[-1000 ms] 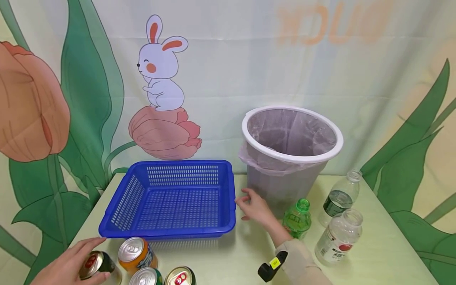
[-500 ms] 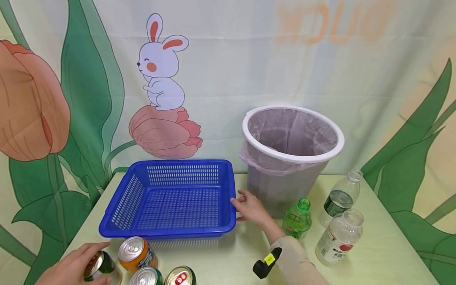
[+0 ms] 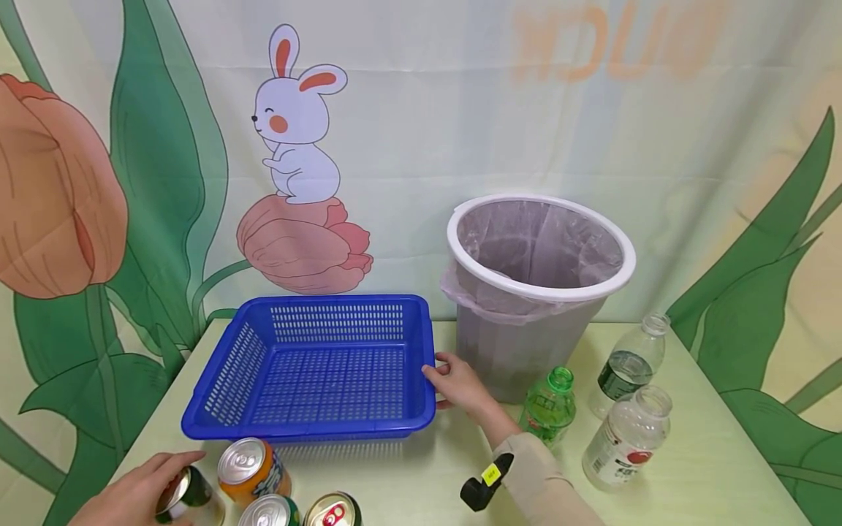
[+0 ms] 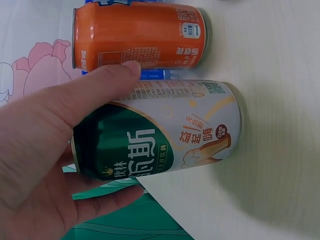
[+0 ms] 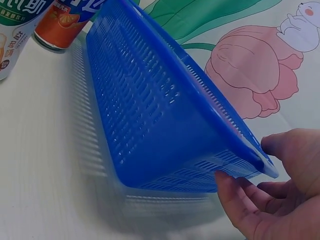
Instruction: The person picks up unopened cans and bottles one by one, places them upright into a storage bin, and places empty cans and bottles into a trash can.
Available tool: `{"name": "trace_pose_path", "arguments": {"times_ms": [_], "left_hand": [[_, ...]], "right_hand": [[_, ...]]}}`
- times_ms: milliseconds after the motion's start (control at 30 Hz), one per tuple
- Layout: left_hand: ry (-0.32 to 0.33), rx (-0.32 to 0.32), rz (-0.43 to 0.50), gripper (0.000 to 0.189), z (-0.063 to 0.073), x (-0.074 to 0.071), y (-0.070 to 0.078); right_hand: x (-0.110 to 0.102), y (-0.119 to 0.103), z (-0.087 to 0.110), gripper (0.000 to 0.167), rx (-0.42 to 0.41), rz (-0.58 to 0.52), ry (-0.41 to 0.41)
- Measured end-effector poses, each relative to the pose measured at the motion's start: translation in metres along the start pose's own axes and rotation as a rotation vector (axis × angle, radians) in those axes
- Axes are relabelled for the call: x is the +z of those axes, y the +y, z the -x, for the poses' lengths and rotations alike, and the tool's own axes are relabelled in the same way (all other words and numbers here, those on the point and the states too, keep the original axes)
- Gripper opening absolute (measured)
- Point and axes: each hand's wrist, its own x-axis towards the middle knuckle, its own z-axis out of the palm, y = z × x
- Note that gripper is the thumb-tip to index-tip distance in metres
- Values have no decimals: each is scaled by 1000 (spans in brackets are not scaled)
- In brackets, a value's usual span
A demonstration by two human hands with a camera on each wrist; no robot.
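In the head view my left hand [image 3: 134,493] is at the lower left, around a green-and-white drink can [image 3: 200,500]. The left wrist view shows the thumb along one side of this can [image 4: 200,125] and the fingers on the other, partly hidden behind it. My right hand [image 3: 460,383] holds the right rim of a blue plastic basket [image 3: 309,429]. In the right wrist view its thumb lies over the rim, with the fingers below against the basket's slotted wall [image 5: 150,110].
An orange can [image 3: 246,475], a green-rimmed can [image 3: 268,511] and a gold-topped can [image 3: 333,510] stand before the basket. Behind my right hand is a lined bin [image 3: 520,358]. A green bottle [image 3: 549,405] and two clear bottles [image 3: 621,438] stand right.
My right hand has moved left from beside the basket onto its right rim. My left hand has shifted slightly right and come closer around the green-and-white can. The basket stays in place.
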Motion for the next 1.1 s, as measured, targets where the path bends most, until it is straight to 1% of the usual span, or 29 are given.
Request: {"name": "trace_pose_path", "arguments": {"times_ms": [133,233,467,667,900,1100], "left_hand": [[-16,-13,3,93,-1,1,1],[-21,-14,12,92,-3,1,1],[-15,3,22,81,-6,2,-2],[-17,13,5,76,-8,2,-3],[-31,-2,-19,72,-9,1,1],[-27,16,-32,65,-9,-2,5]], "right_hand": [[2,2,-2,51,-4,-10,-7],[3,3,-3,49,-4,-13,-8],[4,6,-4,47,5,-39,0],[5,8,-5,43,18,-81,7],[6,11,-6,37,36,-153,-5],[8,10,-6,32,60,-202,-11]]}}
